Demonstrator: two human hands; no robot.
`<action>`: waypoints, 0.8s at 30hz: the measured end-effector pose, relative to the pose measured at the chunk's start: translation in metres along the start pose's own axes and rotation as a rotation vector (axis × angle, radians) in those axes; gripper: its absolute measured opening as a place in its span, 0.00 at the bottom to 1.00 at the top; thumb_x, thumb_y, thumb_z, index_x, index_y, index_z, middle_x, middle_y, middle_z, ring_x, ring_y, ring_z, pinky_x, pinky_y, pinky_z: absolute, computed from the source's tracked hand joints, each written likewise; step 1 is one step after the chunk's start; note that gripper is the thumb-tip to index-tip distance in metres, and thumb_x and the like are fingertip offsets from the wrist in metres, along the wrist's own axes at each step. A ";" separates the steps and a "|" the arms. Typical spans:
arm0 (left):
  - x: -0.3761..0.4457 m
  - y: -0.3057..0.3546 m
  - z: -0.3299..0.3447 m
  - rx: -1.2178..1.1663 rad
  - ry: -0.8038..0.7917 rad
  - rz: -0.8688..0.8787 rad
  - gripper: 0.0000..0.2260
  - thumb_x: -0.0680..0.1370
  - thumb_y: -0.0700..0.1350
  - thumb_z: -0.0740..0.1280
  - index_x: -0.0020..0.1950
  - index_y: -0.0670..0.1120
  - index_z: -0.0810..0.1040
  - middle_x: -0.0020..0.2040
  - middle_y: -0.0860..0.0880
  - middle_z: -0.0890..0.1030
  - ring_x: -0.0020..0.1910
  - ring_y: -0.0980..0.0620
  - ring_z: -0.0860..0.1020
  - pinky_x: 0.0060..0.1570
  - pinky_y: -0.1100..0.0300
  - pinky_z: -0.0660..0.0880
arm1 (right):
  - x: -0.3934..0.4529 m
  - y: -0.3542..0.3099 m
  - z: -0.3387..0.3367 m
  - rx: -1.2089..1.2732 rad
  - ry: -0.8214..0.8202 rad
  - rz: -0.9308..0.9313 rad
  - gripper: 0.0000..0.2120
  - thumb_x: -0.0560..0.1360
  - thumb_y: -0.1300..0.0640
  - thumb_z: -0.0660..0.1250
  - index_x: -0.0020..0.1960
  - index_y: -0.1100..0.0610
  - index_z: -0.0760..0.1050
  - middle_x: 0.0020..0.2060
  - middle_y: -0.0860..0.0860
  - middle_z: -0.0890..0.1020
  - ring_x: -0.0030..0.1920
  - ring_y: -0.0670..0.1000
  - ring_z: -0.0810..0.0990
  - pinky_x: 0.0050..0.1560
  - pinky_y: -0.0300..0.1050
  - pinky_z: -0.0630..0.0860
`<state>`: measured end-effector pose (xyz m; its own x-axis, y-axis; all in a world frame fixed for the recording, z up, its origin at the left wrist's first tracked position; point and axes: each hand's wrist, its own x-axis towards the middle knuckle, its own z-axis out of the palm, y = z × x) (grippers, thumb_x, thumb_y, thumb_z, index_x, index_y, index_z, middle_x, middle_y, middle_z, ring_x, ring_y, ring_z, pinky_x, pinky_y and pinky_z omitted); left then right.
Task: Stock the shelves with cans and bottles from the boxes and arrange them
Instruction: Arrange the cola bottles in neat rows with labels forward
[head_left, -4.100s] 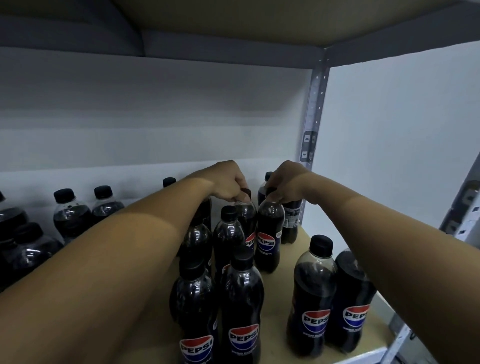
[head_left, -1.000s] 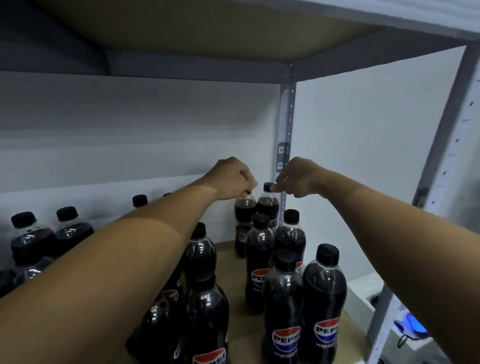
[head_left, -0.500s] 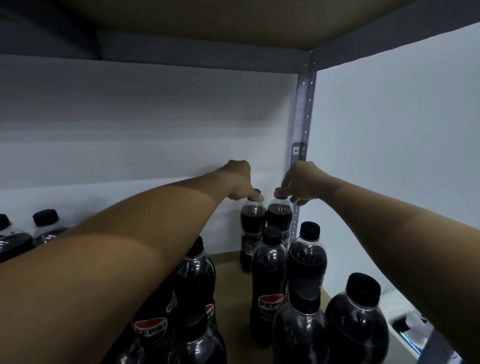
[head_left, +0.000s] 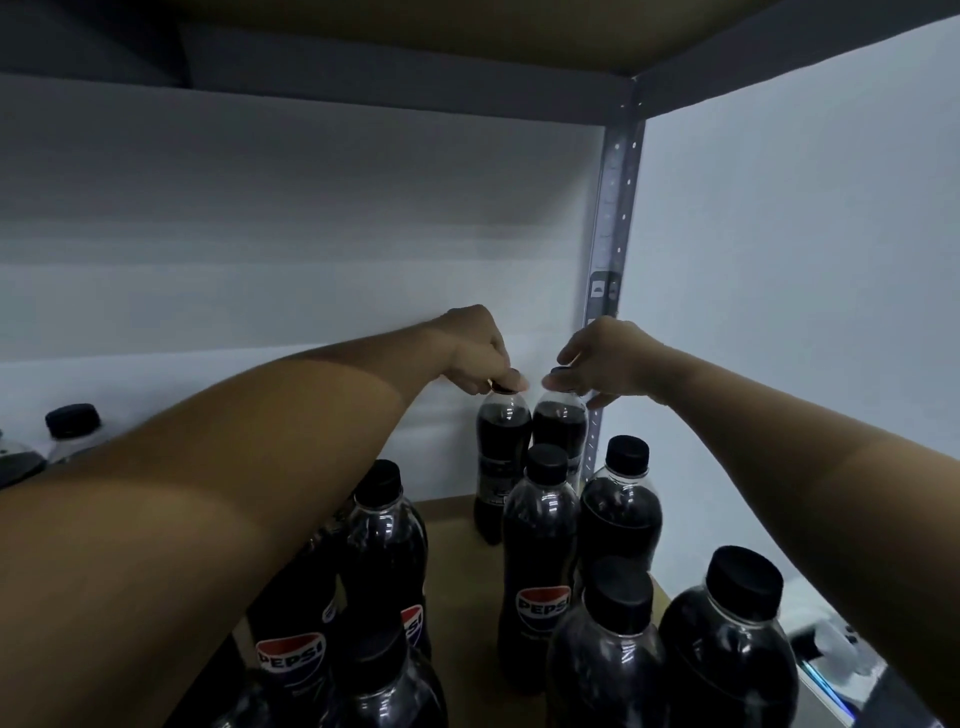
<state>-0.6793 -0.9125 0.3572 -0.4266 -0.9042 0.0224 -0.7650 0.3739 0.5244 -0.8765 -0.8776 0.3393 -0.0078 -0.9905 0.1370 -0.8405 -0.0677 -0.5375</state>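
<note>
At the back right corner of the shelf (head_left: 457, 525), two upright bottles stand side by side against the wall. The left hand (head_left: 475, 348) pinches the cap of the left bottle (head_left: 501, 441) from above; the right hand (head_left: 602, 358) pinches the cap of the right bottle (head_left: 558, 426). Both arms reach forward, extended.

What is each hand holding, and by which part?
Left hand pinches the left rear bottle by its cap; right hand holds the right rear bottle by its cap.
</note>
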 end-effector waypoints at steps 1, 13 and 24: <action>0.001 0.001 0.002 0.008 0.013 -0.010 0.17 0.71 0.52 0.81 0.50 0.41 0.86 0.46 0.44 0.87 0.47 0.49 0.87 0.52 0.56 0.84 | 0.000 0.000 0.002 -0.024 0.018 0.013 0.17 0.70 0.48 0.79 0.50 0.60 0.81 0.40 0.57 0.86 0.36 0.53 0.87 0.41 0.46 0.85; 0.001 0.000 0.002 -0.050 0.005 -0.016 0.17 0.69 0.49 0.83 0.49 0.39 0.86 0.43 0.44 0.88 0.45 0.50 0.87 0.51 0.54 0.85 | 0.000 0.000 0.007 -0.074 0.032 -0.024 0.20 0.68 0.43 0.79 0.48 0.58 0.84 0.40 0.54 0.87 0.37 0.53 0.87 0.47 0.47 0.84; -0.007 -0.003 0.004 -0.139 -0.079 0.005 0.19 0.68 0.46 0.83 0.55 0.42 0.84 0.49 0.44 0.87 0.50 0.50 0.86 0.52 0.54 0.84 | -0.001 0.007 0.007 0.181 0.020 0.045 0.22 0.63 0.52 0.84 0.52 0.60 0.84 0.44 0.56 0.86 0.46 0.58 0.86 0.47 0.53 0.85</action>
<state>-0.6758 -0.9068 0.3517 -0.4716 -0.8810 -0.0388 -0.6909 0.3418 0.6371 -0.8782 -0.8784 0.3294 -0.0553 -0.9906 0.1248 -0.7277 -0.0456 -0.6843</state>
